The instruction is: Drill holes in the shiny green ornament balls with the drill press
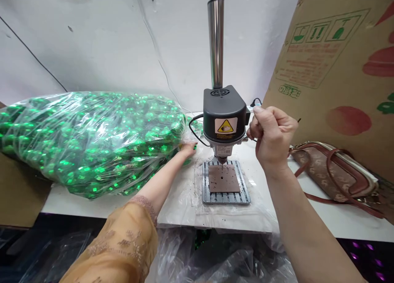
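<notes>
A small black bench drill press [225,110] with a tall chrome column stands on the white table. My right hand [272,133] is closed in a fist around its feed lever, at the right side of the head; the fingers hide most of the lever. Under the thin drill bit [223,167] lies a brown square board [229,185] with a dark hole, on the slotted metal base [246,197]. My left hand [187,149] reaches left of the press, beside a clear bag of shiny green balls [101,139]. Its fingers look bunched, with a small green piece at their tips.
Loose green balls [197,125] lie behind my left hand. A cardboard box [326,78] with printed fruit stands at the right, with a patterned handbag [335,172] before it. Dark crumbs and plastic sheeting [258,211] surround the base. A black cable [192,129] loops beside the press.
</notes>
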A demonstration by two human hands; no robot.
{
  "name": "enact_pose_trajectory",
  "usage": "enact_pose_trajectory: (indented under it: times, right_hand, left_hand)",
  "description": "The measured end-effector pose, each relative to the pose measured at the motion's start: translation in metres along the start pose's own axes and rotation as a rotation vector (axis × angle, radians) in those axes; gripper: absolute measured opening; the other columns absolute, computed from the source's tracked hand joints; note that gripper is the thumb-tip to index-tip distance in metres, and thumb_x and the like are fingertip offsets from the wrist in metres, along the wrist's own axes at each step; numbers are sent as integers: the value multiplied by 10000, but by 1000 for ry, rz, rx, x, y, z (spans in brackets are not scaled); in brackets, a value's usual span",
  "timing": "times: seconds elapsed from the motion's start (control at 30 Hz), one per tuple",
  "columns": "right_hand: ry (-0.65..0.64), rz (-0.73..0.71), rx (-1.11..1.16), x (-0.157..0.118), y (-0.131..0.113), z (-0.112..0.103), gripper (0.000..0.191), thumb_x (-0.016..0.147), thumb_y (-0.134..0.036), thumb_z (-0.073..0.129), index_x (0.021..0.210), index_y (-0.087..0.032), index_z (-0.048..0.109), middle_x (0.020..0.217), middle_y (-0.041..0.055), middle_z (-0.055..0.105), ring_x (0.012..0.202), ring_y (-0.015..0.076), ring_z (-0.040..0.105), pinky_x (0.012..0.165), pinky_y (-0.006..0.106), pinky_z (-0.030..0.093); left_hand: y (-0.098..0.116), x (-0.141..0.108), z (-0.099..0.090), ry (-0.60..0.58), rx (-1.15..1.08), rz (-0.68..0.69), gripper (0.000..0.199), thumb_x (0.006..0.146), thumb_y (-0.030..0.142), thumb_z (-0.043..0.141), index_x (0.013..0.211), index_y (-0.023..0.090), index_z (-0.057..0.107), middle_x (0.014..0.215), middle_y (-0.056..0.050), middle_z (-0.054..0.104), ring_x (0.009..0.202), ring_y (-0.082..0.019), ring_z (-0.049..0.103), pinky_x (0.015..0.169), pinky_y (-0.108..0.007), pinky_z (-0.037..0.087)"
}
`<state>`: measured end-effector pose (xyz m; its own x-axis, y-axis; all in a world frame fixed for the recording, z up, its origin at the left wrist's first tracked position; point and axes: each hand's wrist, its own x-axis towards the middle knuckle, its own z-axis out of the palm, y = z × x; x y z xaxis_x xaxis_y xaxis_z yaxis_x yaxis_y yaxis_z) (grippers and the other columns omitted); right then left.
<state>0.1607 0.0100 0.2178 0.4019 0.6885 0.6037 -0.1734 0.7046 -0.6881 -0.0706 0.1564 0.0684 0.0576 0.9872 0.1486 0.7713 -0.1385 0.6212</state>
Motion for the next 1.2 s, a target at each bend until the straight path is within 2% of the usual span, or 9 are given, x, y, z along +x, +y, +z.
enact_pose_trajectory:
  times: [0.1,0.2,0.3,0.4,0.57,0.67,0.8,0.97,1.2]
  right_hand:
    - [-5,5,1,0,0,0,493,817,-311,709,481,-194,367,404,-76,362,375,36,319,369,230,270]
    - [-3,5,-6,0,0,-1,501,815,-326,716,484,-193,364,401,-79,366,373,33,316,370,225,267]
    - [2,-2,-11,1,0,-1,508,816,-332,718,488,-193,356,401,-81,369,376,30,321,378,219,274]
    - [10,-9,-2,1,1,0,494,811,-318,716,483,-194,367,401,-79,370,376,31,325,384,223,274]
    - [20,-7,3,1,0,0,485,801,-311,717,475,-198,376,403,-74,365,379,37,321,388,239,265]
    - [12,-5,-4,2,0,0,495,800,-327,721,474,-201,370,404,-71,363,383,39,332,388,241,261]
    - [-6,-2,8,3,2,-2,485,815,-312,706,488,-206,363,403,-72,357,379,39,323,384,244,244]
    - [-19,-20,5,3,5,-3,508,833,-344,706,502,-205,346,410,-77,353,381,32,311,390,233,246]
    - [-35,-31,-4,2,4,-3,527,848,-417,696,521,-206,341,425,-79,351,385,30,293,394,234,249]
  left_hand:
    - [-2,-22,-7,-55,37,65,295,671,214,771,948,196,672,872,-66,682,957,-274,637,921,-366,486]
    - [-5,-57,-14,8,-25,104,406,659,288,800,1018,211,628,881,-39,650,928,-251,628,909,-365,491]
    - [-4,-98,-20,89,-374,87,520,690,328,780,1152,225,566,927,-15,645,906,-201,639,904,-348,510]
    - [4,-131,-18,-26,-885,-23,526,782,392,705,1253,230,537,1013,-40,673,957,-197,672,947,-405,541]
    - [16,-153,5,-123,-1303,-245,434,741,375,768,1074,228,533,1019,-33,684,958,-202,709,977,-495,562]
    - [18,-151,20,-56,-1270,-276,491,700,401,817,1060,231,530,994,-24,693,927,-196,714,935,-456,575]
    - [20,-144,35,2,-1076,-142,632,705,453,844,1225,202,587,1116,-87,725,1065,-232,698,993,-413,534]
    - [22,-138,50,-42,-943,-30,653,696,437,864,1261,195,645,1381,-136,644,1336,-302,569,1152,-448,423]
    - [20,-137,61,-97,-835,51,577,690,379,875,1214,215,698,1355,-107,665,1407,-348,498,1214,-499,335]
